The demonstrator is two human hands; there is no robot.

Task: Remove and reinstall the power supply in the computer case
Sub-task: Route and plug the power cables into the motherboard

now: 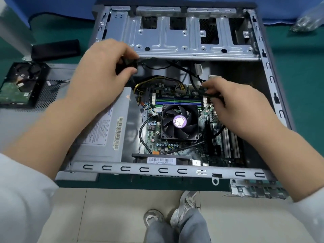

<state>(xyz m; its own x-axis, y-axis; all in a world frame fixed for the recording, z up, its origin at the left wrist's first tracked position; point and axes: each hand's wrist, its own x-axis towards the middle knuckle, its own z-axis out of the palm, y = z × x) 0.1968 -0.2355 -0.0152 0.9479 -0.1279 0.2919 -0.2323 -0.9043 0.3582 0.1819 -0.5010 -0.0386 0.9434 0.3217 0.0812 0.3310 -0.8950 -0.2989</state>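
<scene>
While the computer case (273,95) lies open on its side, the power supply (105,134) is seated at 8 o'clock of the CPU fan (179,122). A black connector (127,64) is gripped by the left hand (103,71) at 11 o'clock; a black cable (207,95) is pinched by the right hand (233,104) at 2 o'clock. Plugs should be held by the housing and pulled straight, never by the wires. Yellow leads (157,79) should be kept unsnagged.

Green mat (298,71) on bench — blue panel (52,7) behind; pale tiled floor (114,216) below.
</scene>
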